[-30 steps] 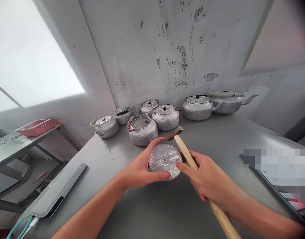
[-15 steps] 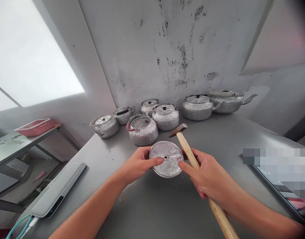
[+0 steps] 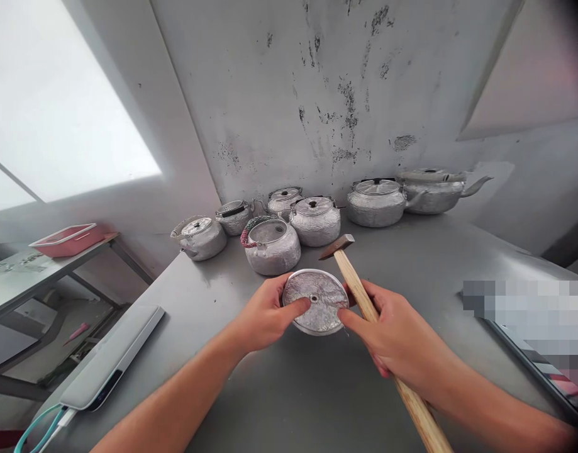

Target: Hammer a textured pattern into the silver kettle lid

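Note:
My left hand (image 3: pixel 265 318) grips a round hammered metal lid (image 3: pixel 316 301) with a small hole in its middle, thumb lying across its face. My right hand (image 3: pixel 395 340) is closed round the wooden handle of a hammer (image 3: pixel 359 296), and its forefinger touches the lid's right edge. The hammer head points up and to the left just above the lid. The lid is held tilted just above the grey metal table (image 3: pixel 289 390). Right behind it stands an open kettle with a red-and-green wrapped handle (image 3: pixel 271 245).
Several hammered metal kettles (image 3: pixel 316 220) stand in a row against the stained wall, two larger ones (image 3: pixel 377 202) at the right. A flat grey device (image 3: pixel 110 358) with a teal cable lies at the table's left edge. A pink tray (image 3: pixel 68 240) sits on a side table.
The lid has been turned and lifted slightly toward me. My left thumb moved from the lid's lower rim onto its face. The hammer head rose a little.

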`<state>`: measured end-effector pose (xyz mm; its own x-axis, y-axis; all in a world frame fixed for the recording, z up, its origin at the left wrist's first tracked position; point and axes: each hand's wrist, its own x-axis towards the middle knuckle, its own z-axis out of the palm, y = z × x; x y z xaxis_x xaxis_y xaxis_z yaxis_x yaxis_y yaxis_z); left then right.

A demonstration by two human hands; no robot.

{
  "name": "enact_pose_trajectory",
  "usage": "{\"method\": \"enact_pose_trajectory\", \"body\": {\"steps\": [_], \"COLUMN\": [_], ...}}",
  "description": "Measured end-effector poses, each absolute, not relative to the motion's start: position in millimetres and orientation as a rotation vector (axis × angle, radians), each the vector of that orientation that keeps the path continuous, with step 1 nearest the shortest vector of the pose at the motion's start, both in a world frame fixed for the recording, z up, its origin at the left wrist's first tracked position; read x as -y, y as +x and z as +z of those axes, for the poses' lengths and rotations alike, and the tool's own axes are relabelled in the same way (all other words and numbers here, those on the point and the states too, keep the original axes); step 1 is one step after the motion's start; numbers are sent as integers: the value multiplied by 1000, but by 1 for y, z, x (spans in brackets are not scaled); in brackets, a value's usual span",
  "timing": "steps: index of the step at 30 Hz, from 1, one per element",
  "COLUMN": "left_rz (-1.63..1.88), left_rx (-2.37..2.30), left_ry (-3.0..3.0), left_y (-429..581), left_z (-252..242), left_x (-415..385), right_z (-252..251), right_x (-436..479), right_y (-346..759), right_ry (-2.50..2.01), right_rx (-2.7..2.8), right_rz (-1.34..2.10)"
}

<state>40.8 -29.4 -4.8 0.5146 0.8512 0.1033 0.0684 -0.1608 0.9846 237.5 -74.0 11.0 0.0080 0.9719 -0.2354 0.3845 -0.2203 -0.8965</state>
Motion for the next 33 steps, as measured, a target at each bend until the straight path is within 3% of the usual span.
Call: {"method": "enact_pose_trajectory", "body": {"steps": [12,33], "left_rz": [963,773], "left_rx": [-879,-812], "left_ry": [1575,1316], "left_y": [47,39], "left_z": [-2,-13], "left_x": [36,25], "right_z": [13,12], "right_x": [75,71], "right_y": [237,240], "right_ry": [-1634,-1661], "right_rx": [1421,1405], "right_rz": [1220,1231]}}
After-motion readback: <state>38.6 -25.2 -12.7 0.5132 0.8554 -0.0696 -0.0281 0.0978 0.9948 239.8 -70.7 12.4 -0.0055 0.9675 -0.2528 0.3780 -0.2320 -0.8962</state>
